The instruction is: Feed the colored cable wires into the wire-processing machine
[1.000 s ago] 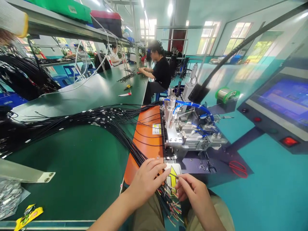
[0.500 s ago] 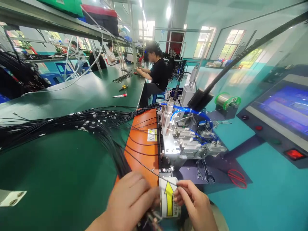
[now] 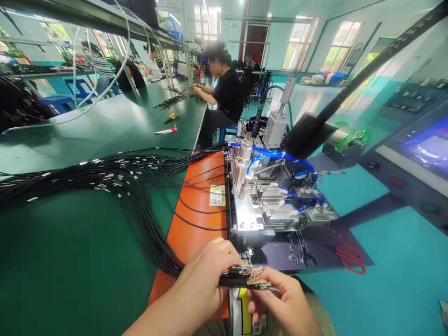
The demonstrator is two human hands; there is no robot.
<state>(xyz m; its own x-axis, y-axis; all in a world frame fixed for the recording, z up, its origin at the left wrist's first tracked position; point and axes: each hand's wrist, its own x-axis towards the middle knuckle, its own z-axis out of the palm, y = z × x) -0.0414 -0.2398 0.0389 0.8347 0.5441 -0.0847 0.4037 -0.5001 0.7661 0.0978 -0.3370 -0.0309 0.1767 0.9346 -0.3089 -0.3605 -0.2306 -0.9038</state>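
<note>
My left hand [image 3: 210, 270] is wrapped around a thick bundle of black cables [image 3: 154, 233], just behind their stripped ends. Thin coloured wires [image 3: 257, 277] fan out from those ends, between my two hands. My right hand [image 3: 280, 298] has its thumb and forefinger closed at the wire tips; which strand they pinch is partly hidden. Beneath my hands lies a white label with a yellow arrow [image 3: 247, 312]. The cables run back over an orange sloped plate [image 3: 201, 182] and across the green table [image 3: 87, 252].
A metal machine [image 3: 269, 200] with blue air tubes stands ahead, several cables leading into its edge. Wrenches [image 3: 301, 252] and red-handled scissors [image 3: 351, 259] lie to its right. A wire spool [image 3: 350, 137] and a screen [image 3: 427, 140] are beyond. A co-worker [image 3: 226, 88] sits farther along the table.
The single cable stretched between my right fingers and the machine side is no longer there. My left hand has turned the bundle's wire ends up toward my right hand. The view has shifted slightly.
</note>
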